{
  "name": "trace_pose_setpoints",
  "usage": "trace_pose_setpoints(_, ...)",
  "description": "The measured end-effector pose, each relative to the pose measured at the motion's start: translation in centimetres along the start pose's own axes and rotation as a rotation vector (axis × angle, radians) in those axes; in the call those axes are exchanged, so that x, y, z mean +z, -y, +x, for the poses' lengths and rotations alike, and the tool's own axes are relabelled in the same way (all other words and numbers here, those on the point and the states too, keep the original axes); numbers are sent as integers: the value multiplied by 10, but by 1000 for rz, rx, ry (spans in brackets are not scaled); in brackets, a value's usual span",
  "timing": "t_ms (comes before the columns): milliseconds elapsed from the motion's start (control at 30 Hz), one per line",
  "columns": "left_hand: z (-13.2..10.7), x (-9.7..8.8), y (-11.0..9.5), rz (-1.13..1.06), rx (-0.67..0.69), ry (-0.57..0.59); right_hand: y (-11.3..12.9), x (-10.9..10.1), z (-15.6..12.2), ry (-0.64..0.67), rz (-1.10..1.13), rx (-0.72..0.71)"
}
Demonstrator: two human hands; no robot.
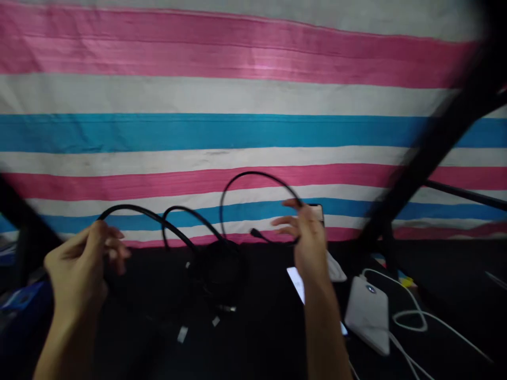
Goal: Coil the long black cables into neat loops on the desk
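Left hand (81, 258) pinches a thick black cable (174, 228), right hand (311, 237) a thin cable (253, 172) — both arch near the worktop (253, 359)'s far edge. Overlapping loops (176, 208) could knot if pulled apart — dangling plug (255, 232) might snag.

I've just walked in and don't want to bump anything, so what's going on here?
Over a black surface, a person's left hand pinches a thick black cable, while the right hand holds a thinner black cable that arches up in front of a striped sheet. A dark plug juts out loose near the right hand. Farther right lies a white device.
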State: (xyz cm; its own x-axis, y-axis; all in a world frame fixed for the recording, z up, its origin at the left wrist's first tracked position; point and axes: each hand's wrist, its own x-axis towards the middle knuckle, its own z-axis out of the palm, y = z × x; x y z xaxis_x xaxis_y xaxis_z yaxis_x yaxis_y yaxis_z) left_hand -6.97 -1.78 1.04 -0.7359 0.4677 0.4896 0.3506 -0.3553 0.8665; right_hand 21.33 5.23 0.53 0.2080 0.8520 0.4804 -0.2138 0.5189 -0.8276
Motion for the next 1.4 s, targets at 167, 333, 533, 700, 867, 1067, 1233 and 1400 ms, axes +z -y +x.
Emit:
trace_pose_setpoints(167,44,-26,31,-178,-152,-15,12,-43,21,-520,276,19)
trace_pose_setpoints(333,59,-42,49,-193,-202,49,32,-55,16,-614,274,9)
trace_pose_setpoints(533,35,-25,29,-156,-45,210,32,-2,-20,-193,-38,-47)
trace_pose_setpoints(700,-1,0,7,-44,288,337,20,58,-57,261,-161,55)
trace_pose_setpoints(867,-16,3,-3,-103,356,299,23,98,-84,464,-218,201)
trace_pose_setpoints(1067,-13,-14,-12,-46,488,404,40,109,-93,503,-187,216)
trace_pose_setpoints(1233,-4,-17,-1,99,400,671,48,94,-87,435,-94,164)
trace_pose_setpoints(1400,-7,-7,11,-48,206,583,41,85,-79,343,-49,62)
